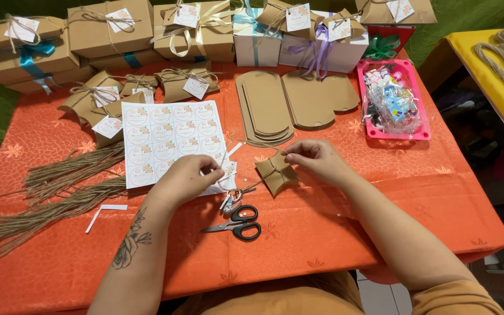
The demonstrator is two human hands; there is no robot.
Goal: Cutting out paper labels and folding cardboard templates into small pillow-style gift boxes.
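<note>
Looking down from my head camera, the small kraft pillow box [276, 173] lies on the orange cloth [380, 192] between my two hands, just below and left of my right hand [316, 158] and right of my left hand [189, 178]; its long axis runs slantwise, from upper left to lower right. My right hand is the nearer, its fingertips pinched on a strand of twine [266, 149] that runs leftward above the box. My left fingers are pinched on the other end of the twine, beside a small white tag; I cannot tell whether the tag itself is gripped. Under my left hand lies a white sheet of round floral stickers [167, 137]. Just below the box lie black-handled scissors [239, 224]. Loose twine bundles [65, 186] lie far left. Beyond the sheet sit finished pillow boxes with white tags [109, 102]; flat kraft blanks [269, 105] are stacked in the middle. Along the far edge stand brown and white gift boxes [205, 29] with ribbons and square tags. A pink tray [395, 135] of wrapped trinkets sits at right.
</note>
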